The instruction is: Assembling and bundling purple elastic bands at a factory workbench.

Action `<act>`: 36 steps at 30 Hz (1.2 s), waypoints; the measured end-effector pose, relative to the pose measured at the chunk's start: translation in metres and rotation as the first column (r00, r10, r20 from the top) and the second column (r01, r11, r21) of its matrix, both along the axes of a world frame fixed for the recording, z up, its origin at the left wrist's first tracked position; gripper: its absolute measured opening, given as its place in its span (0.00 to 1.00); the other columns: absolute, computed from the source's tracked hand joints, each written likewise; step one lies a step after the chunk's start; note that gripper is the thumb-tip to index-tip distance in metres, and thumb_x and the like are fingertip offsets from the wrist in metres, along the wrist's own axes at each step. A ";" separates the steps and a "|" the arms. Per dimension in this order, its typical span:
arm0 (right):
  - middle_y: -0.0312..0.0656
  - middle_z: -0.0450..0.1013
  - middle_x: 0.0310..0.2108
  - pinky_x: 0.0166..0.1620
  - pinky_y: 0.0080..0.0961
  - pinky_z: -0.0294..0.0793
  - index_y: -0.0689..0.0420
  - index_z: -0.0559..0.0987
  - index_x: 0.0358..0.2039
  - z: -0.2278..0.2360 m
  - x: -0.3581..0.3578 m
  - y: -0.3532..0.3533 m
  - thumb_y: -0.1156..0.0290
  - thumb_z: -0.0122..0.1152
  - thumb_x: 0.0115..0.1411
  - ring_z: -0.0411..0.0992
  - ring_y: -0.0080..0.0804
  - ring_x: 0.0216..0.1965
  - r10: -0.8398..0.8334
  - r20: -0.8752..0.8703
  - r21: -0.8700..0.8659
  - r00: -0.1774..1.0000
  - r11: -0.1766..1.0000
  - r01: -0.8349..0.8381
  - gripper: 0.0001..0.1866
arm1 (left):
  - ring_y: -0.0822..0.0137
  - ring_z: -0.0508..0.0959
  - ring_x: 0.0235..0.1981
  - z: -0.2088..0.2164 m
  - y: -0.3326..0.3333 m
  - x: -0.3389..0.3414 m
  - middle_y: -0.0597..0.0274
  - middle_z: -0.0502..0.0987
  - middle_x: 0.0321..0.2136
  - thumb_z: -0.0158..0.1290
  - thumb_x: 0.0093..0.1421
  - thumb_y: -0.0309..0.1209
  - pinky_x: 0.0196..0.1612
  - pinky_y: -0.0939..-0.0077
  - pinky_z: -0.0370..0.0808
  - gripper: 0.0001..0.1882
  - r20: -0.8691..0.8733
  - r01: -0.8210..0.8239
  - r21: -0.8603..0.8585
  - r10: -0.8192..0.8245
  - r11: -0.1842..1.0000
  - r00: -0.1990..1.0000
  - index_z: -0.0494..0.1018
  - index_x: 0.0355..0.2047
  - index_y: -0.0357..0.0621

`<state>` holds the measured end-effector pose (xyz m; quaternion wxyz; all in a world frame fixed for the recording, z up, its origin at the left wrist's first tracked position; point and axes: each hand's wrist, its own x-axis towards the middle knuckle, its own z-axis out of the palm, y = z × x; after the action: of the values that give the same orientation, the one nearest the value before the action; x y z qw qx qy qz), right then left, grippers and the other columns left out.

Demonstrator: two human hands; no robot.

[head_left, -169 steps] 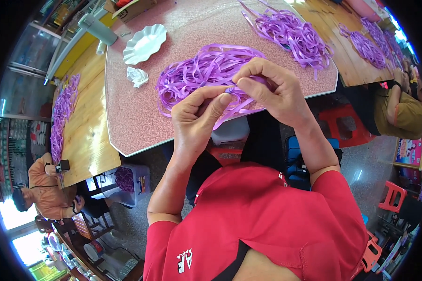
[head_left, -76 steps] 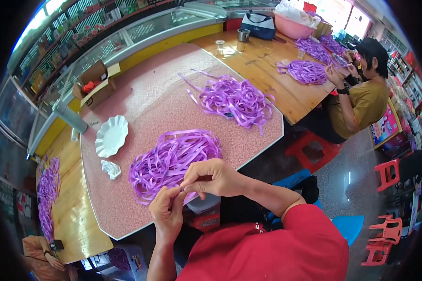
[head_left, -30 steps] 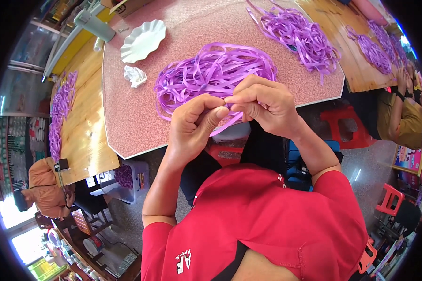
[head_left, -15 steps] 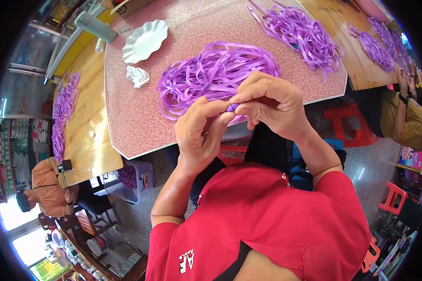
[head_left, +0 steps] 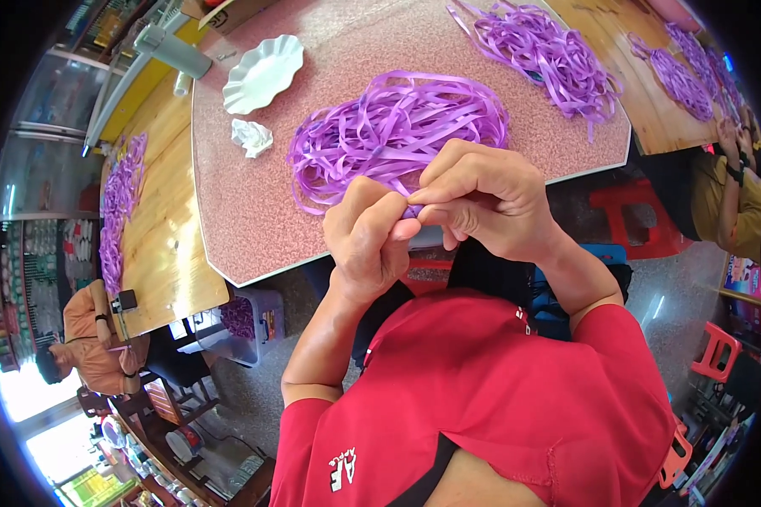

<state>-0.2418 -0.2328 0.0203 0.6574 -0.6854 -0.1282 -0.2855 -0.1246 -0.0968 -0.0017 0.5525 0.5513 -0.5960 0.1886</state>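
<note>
Between my two hands, just over the table's near edge, is a small folded bit of purple ribbon (head_left: pixel 413 211). My left hand (head_left: pixel 368 232) pinches it from the left with thumb and curled fingers. From the right, my right hand (head_left: pixel 486 198) pinches the same piece, thumb below and forefinger on top. The fingertips almost meet and hide most of it. Right behind my hands lies a large loose pile of purple ribbon (head_left: pixel 389 118) in long loops, with darker purple spots here and there.
On the pink speckled table (head_left: pixel 245 220) are a white scalloped dish (head_left: pixel 264 74), a crumpled tissue (head_left: pixel 251 138) and another ribbon heap (head_left: pixel 558 63). A grey-green bottle (head_left: pixel 173 51) stands at far left. Co-workers sit left (head_left: pixel 101 338) and right (head_left: pixel 727 198). A red stool (head_left: pixel 638 220) is beyond the right edge.
My fingers have shifted on the purple ribbon; the left thumb and fingers are more tucked in, and the hands sit slightly lower. The co-worker at left has moved their hands.
</note>
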 end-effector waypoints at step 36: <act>0.40 0.73 0.34 0.24 0.16 0.65 0.61 0.81 0.39 0.002 -0.007 -0.008 0.81 0.69 0.53 0.68 0.17 0.25 -0.195 0.028 -0.178 0.980 0.964 0.197 0.12 | 0.69 0.67 0.22 0.003 0.002 -0.007 0.59 0.69 0.24 0.50 0.68 0.32 0.24 0.76 0.64 0.10 -0.323 0.233 0.176 -0.167 0.957 0.932 0.69 0.40 0.37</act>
<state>-0.2487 -0.2411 0.0221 0.5608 -0.7498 -0.0885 -0.3397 -0.1312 -0.0944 0.0015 0.5923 0.5654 -0.5736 -0.0205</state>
